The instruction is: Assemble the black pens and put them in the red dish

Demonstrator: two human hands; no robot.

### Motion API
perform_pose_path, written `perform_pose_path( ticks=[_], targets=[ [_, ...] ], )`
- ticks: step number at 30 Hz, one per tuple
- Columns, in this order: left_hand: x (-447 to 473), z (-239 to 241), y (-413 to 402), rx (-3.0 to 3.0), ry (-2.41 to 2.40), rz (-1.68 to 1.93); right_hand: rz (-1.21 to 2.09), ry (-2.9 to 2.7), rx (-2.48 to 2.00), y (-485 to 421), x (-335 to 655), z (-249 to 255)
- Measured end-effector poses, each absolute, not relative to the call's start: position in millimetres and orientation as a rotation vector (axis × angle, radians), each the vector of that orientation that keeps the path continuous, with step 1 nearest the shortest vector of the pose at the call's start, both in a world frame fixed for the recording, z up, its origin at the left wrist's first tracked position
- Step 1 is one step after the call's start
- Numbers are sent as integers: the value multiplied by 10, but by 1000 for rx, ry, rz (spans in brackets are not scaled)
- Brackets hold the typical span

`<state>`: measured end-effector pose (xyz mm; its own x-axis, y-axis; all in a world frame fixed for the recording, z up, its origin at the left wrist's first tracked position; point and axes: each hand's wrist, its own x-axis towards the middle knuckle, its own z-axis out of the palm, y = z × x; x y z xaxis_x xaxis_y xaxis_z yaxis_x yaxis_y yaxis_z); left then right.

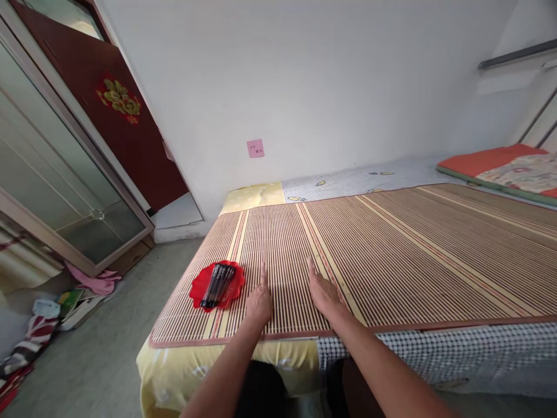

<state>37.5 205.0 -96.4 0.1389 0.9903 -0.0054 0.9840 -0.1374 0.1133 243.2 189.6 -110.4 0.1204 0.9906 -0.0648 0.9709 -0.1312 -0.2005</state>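
Note:
My left hand (260,300) rests on the striped bamboo mat (282,244), its index finger stretched forward and the other fingers curled in. Over to its right, my right hand (323,290) points the same way, index finger out, beside a pale stripe of the mat. Neither hand holds anything, and bare mat lies between them. Left of my left hand sits a red plate (198,285) with a wavy rim. On it lies a bundle of several black pen-like sticks (218,284), apparently in clear wrapping.
The mat covers a bed with a yellow and checked sheet (230,354). A folded orange quilt (487,159) lies at the far right. On the white wall behind is a pink note (255,148). Clothes (39,331) lie on the floor by a glass-panelled door (73,168).

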Motion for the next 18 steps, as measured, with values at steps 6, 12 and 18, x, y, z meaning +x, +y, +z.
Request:
perform_pose_path(
  ticks=[6,12,18],
  targets=[
    [346,-986,2067,2299,1962,103,270,-1993,-2246,1897,2454,-1153],
    [330,-983,2086,2286,1926,100,203,-1978,-2246,1899,2463,-1202],
    [335,-982,2107,2260,1936,108,177,-1969,-2247,1887,2459,-1236]
  ],
)
